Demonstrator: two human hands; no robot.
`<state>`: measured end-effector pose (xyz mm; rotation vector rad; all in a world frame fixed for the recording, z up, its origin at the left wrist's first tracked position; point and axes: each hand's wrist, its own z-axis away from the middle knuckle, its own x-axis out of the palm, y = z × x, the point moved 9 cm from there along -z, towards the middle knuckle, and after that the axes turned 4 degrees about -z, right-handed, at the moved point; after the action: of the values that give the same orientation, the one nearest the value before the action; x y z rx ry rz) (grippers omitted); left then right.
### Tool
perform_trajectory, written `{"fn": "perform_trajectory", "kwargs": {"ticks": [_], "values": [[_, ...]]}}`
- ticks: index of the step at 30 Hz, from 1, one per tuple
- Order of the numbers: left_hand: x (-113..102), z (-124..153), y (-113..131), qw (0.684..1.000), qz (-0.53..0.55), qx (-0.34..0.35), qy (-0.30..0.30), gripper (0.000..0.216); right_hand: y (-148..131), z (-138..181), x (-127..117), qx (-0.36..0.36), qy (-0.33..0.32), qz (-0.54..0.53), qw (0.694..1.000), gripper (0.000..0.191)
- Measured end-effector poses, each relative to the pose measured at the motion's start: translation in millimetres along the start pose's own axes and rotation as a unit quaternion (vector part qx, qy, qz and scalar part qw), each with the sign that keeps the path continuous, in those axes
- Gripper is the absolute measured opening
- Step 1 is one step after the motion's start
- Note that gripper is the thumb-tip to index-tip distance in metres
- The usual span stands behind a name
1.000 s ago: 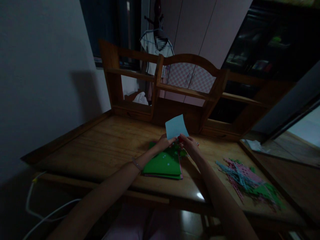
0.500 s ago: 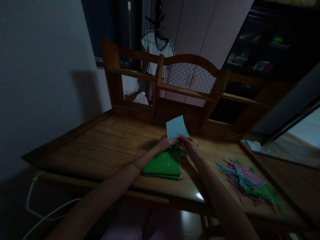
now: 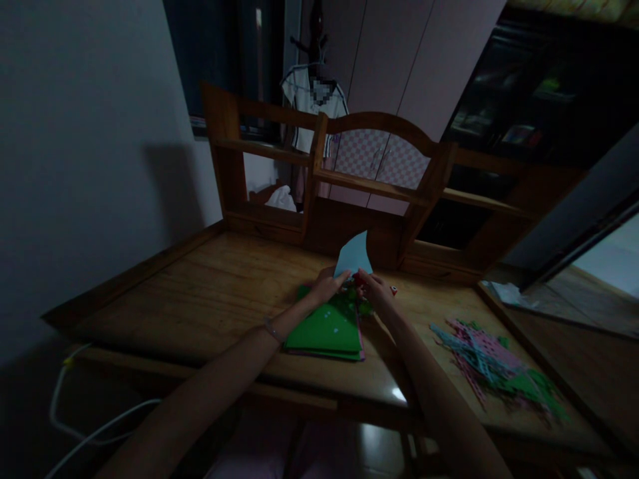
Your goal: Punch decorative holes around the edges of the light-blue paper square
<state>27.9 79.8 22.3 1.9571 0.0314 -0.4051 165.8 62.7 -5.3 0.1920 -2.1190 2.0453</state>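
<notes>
Now the light blue sheet (image 3: 353,255) reads differently than it did a moment ago. Then it stood as a broad, tilted rectangle above the fingers; at this instant it shows as a narrow shape tapering to a point at the top. Whether it has been folded or only turned partly edge-on is not clear in the dim light. It is held up off the surface, just above the far end of the green paper stack (image 3: 327,329) and in front of the wooden shelf unit (image 3: 369,183).

The left hand (image 3: 325,287) has hardly shifted. Its fingers are pressed together, pinching the sheet's lower left edge, and a thin bracelet (image 3: 272,330) sits on that wrist. The right hand (image 3: 374,290) is also about where it was, fingers drawn closed at the sheet's lower right corner. A small red thing (image 3: 357,279) shows between the two hands, too small to identify, so I cannot tell whether the right fingers nip the paper, the red thing or both.

The stack, with a pink edge along its right side, lies unmoved on the wooden surface (image 3: 210,293). The heap of coloured paper strips (image 3: 492,362) well off to the right also looks unchanged, as does the white cable (image 3: 74,426) hanging at the near left.
</notes>
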Motion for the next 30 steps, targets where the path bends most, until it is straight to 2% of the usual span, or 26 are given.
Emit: {"fn": "perform_trajectory", "kwargs": {"ticks": [4,15,30], "values": [[-1.2,0.7,-2.1,1.0,0.005,-0.015,0.009,0.038,-2.1,1.2,1.1,-0.001,-0.007,-0.007,1.0,0.035],[0.2,0.0,0.7,0.999,0.043,0.016,0.009,0.037,-4.9,4.7,3.3,0.004,-0.017,-0.045,0.999,0.03],[1.8,-0.6,2.6,0.999,-0.001,0.038,0.007,0.038,-3.9,2.7,4.4,0.016,-0.027,-0.093,0.995,0.027]]}}
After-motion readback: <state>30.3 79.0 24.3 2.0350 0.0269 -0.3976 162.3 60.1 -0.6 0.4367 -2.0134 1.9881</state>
